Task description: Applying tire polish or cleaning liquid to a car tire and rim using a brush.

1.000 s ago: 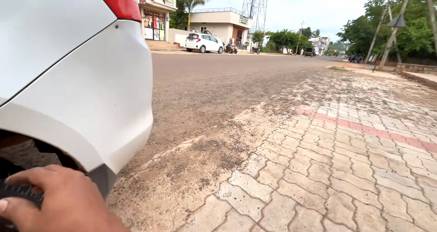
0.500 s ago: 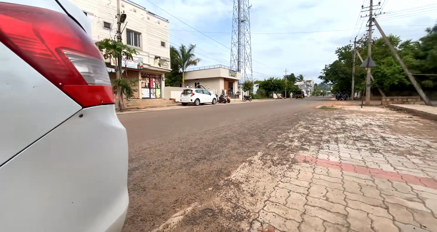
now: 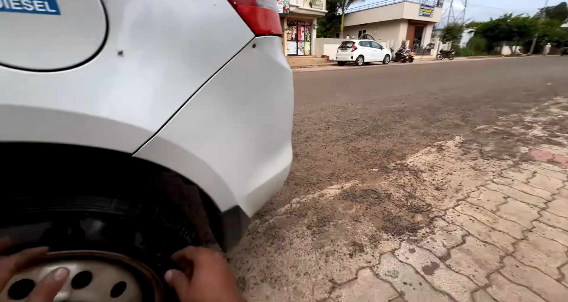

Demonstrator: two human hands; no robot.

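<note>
Tyre (image 3: 118, 231) under the white car (image 3: 177, 89): we note our right hand (image 3: 201, 275) gripping its edge, our left hand (image 3: 29, 275) spread on the wheel rim (image 3: 89, 278).

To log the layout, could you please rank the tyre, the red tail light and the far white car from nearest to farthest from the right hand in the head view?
From the right hand:
1. Tyre, touching, left.
2. Tail light, above.
3. Far white car, across the road.
</note>
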